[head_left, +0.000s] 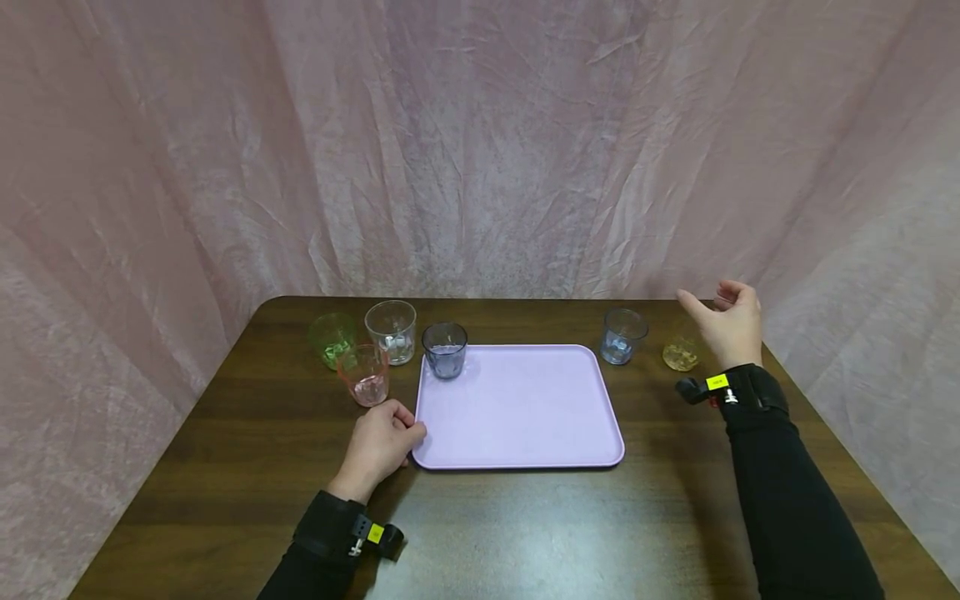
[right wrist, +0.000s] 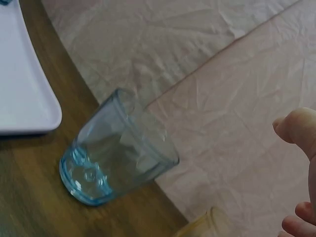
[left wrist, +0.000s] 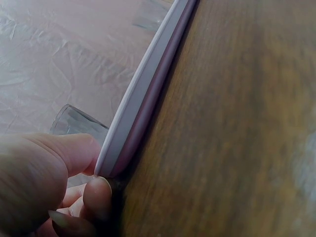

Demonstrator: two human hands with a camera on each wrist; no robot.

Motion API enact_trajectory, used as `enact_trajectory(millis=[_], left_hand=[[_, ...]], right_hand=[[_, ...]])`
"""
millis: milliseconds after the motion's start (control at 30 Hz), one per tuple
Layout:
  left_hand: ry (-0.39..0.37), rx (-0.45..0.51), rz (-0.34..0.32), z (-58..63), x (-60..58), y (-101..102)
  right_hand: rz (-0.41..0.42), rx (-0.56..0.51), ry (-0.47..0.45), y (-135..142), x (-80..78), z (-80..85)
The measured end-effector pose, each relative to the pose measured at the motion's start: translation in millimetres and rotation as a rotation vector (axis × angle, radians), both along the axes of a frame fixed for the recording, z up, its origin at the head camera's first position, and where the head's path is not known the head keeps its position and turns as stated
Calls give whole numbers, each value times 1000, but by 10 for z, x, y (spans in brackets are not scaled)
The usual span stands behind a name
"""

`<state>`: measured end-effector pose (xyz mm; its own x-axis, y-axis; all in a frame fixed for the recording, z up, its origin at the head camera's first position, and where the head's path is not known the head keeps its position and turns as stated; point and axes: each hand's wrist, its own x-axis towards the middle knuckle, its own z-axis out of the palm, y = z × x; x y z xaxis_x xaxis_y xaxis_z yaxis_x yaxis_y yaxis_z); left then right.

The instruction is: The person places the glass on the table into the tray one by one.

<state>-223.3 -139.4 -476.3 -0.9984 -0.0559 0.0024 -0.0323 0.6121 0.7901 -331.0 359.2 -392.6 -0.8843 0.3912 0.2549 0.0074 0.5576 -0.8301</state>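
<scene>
My left hand [head_left: 378, 442] pinches the left front corner of a pale purple tray [head_left: 517, 408], thumb at the rim and fingertips under it, as the left wrist view shows. Inside the tray's back left corner stands a dark grey glass [head_left: 445, 350]. Over at the right, my right hand [head_left: 731, 329] is raised with thumb and fingers spread and nothing between them. A yellow glass [head_left: 680, 354] stands just left of it, partly cut off in the right wrist view. Farther left, a blue glass [right wrist: 116, 153] stands upright on the table, beside the tray's back right corner.
Left of the tray a green glass [head_left: 332, 342], a clear glass [head_left: 392, 333] and a pink glass [head_left: 365, 379] stand close together, the pink one just beyond my left hand. The wooden table [head_left: 247, 467] ends at a pink curtain [head_left: 480, 167] behind the glasses.
</scene>
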Motion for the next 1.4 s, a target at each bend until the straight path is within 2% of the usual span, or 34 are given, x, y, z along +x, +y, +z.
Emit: enact_trajectory(millis=[333,767,933,1400], left_hand=[[10,-6,-8,2,-7,12],[6,-11,-11,4,-6,18],[10,-9,-10,0,-6,19],[13,-9,-15,27,7,11]], right_hand=[[-11,42,-11,106,-5,-175],[0,55,-130,153,-2,-426],[-1,62,-142,161,-8,-516],[19,73,-147,137,18,-638]])
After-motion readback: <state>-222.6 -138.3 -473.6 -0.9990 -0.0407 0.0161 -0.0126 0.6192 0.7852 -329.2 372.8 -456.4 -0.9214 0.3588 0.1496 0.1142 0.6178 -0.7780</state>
